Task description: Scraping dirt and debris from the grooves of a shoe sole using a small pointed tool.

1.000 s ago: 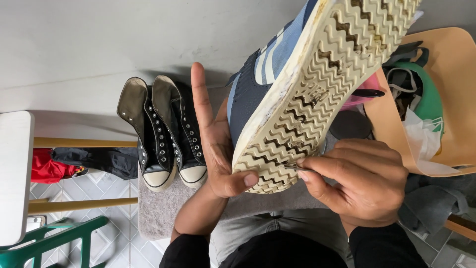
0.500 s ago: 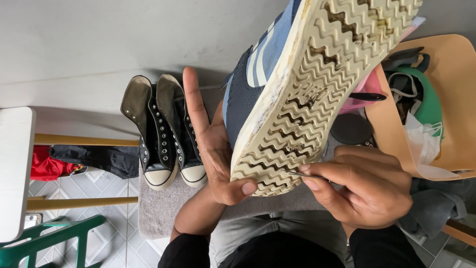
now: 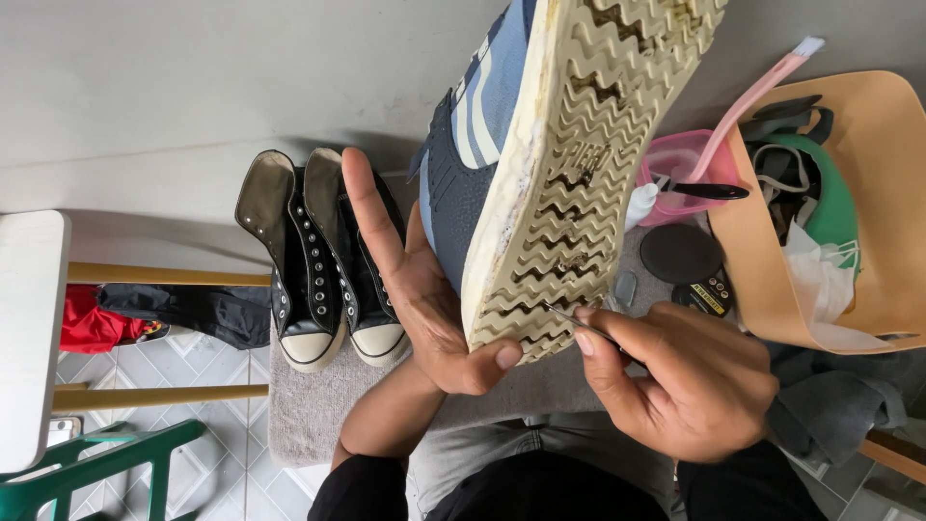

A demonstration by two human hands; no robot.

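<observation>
My left hand [image 3: 424,289] holds a blue sneaker [image 3: 569,164] upright, its cream zigzag sole turned toward me, thumb pressed on the heel edge. Dirt sits in several grooves of the sole. My right hand [image 3: 675,381] pinches a thin metal pick [image 3: 571,321], and the pick's tip rests in a groove near the heel of the sole.
A pair of black high-top sneakers [image 3: 323,260] stands on a grey towel [image 3: 309,415] to the left. At right are a tan bag [image 3: 868,193] with cloths, a pink tub [image 3: 680,164] with a pink brush, and a round black tin [image 3: 681,253]. A white table [image 3: 29,338] and green chair [image 3: 87,478] are at far left.
The sneaker has shifted slightly and the view moved closer. My right hand has drawn back a little, and the pick's tip now shows in a groove near the heel.
</observation>
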